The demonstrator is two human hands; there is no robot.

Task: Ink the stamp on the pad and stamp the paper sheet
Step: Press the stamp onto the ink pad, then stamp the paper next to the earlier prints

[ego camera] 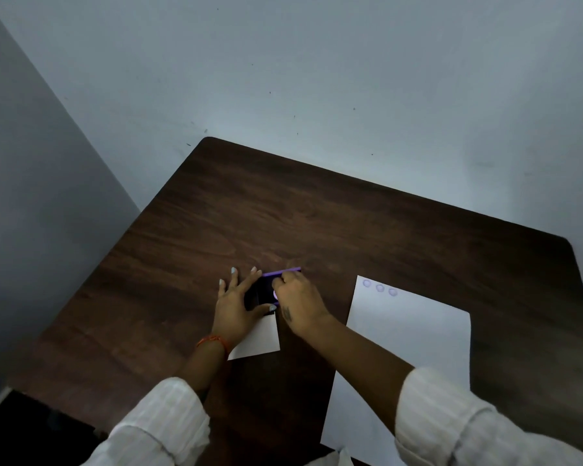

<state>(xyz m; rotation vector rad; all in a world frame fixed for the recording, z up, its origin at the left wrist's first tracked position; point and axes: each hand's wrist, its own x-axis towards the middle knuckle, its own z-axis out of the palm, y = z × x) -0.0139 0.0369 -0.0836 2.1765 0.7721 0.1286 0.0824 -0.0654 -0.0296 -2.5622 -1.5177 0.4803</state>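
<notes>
Resting flat on the dark wooden table [283, 213], the left hand [234, 306] spreads its fingers open and braces the near-left side of the ink pad [261, 290], its thumb lying along the pad's near edge. The pad's purple lid [281, 272] stands raised at the far side. The right hand [298, 302] is curled over the pad from the right, fingers bunched down onto it; a small purplish round shape (likely the stamp [275, 293], though mostly hidden) shows under the fingertips, so I cannot tell for certain how firmly it is held. A small white slip of paper [260, 338] lies just behind the pad, partly under the left wrist. The large paper sheet [408, 348] lies to the right, apart from the pad, with three faint purple round marks [379, 288] in a row near its far-left corner.
</notes>
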